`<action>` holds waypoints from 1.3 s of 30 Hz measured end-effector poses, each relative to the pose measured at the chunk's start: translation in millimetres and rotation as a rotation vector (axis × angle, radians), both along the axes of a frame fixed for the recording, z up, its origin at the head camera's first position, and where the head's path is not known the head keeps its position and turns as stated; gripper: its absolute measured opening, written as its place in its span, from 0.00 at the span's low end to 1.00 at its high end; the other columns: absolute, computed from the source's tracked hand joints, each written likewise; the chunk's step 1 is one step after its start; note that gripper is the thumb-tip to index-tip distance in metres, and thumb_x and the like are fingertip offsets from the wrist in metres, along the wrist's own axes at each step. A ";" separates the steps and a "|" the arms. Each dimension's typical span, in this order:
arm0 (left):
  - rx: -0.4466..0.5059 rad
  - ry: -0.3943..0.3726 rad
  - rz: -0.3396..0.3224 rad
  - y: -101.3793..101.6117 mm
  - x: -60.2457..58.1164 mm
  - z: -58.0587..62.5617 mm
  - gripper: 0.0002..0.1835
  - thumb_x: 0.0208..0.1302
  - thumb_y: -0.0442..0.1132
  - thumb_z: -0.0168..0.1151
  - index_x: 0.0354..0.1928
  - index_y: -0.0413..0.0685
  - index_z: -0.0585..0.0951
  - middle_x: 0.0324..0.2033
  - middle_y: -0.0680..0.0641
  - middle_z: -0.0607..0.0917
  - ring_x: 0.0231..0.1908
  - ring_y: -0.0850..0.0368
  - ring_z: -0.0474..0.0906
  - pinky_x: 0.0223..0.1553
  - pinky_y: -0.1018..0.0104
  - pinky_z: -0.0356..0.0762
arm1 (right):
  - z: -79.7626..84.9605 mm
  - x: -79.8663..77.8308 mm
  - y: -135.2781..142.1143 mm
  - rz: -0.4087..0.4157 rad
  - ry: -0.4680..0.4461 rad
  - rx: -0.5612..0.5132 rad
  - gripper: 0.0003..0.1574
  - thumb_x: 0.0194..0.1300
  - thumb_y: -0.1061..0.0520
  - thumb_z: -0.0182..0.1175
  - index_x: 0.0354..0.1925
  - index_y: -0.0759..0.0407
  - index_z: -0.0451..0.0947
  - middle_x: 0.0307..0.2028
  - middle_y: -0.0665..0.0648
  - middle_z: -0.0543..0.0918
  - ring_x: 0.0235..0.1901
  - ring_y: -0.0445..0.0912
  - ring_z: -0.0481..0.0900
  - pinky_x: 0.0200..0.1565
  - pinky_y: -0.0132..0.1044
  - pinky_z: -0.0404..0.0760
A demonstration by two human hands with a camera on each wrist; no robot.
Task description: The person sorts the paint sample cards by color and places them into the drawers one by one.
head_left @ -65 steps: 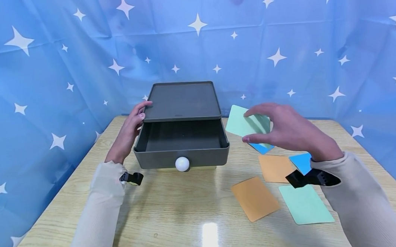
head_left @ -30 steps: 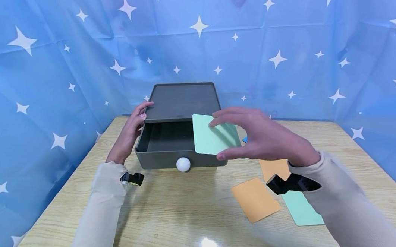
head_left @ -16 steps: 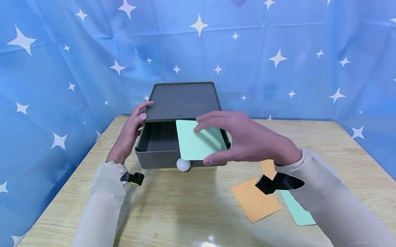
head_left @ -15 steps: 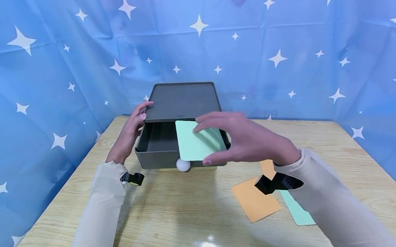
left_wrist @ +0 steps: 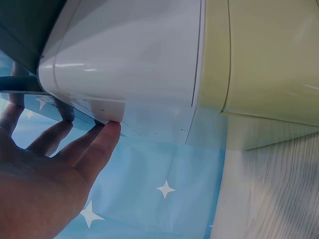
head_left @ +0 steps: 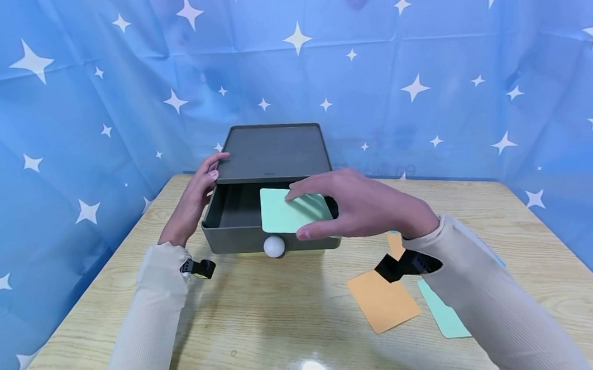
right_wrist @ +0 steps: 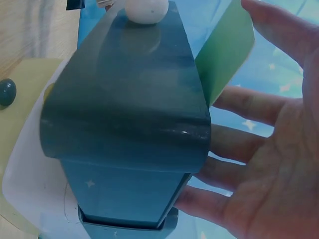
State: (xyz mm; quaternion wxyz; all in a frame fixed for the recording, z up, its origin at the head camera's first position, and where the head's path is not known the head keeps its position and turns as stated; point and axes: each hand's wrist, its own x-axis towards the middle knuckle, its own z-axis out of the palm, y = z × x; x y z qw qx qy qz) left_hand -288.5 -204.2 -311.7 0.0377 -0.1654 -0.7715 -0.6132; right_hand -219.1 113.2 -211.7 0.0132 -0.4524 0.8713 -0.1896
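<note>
A light green card [head_left: 280, 211] is pinched between the thumb and fingers of my right hand [head_left: 365, 204]. It tilts over the right part of the pulled-out dark grey drawer [head_left: 241, 240], near its front wall. A white round knob [head_left: 274, 246] sits on the drawer front. My left hand [head_left: 189, 202] rests against the left side of the cabinet [head_left: 274, 152], one fingertip on its top edge. In the left wrist view its fingers reach out to touch the cabinet side. The right wrist view shows the green card [right_wrist: 227, 55] beside the dark drawer.
On the table's right lie an orange card [head_left: 383, 303], a second orange card [head_left: 395, 246] and another green card [head_left: 444, 311], the latter two partly hidden by my right arm. Below the dark drawer are a white drawer [left_wrist: 129, 45] and a pale yellow one [left_wrist: 274, 55]. A starry blue curtain [head_left: 120, 93] hangs behind.
My right hand has carried the green card left from the table's right side to over the drawer. In the last half second the card has tipped flatter. The left hand has stayed in place.
</note>
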 end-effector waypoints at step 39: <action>-0.012 -0.002 -0.001 0.1 1.2 0.5 0.27 0.77 0.56 0.38 0.75 0.71 0.60 0.80 0.54 0.51 0.78 0.43 0.49 0.73 0.31 0.45 | 5.9 -3.8 -0.8 -0.029 0.028 -0.042 0.23 0.69 0.49 0.64 0.59 0.54 0.80 0.56 0.50 0.85 0.51 0.45 0.86 0.53 0.40 0.84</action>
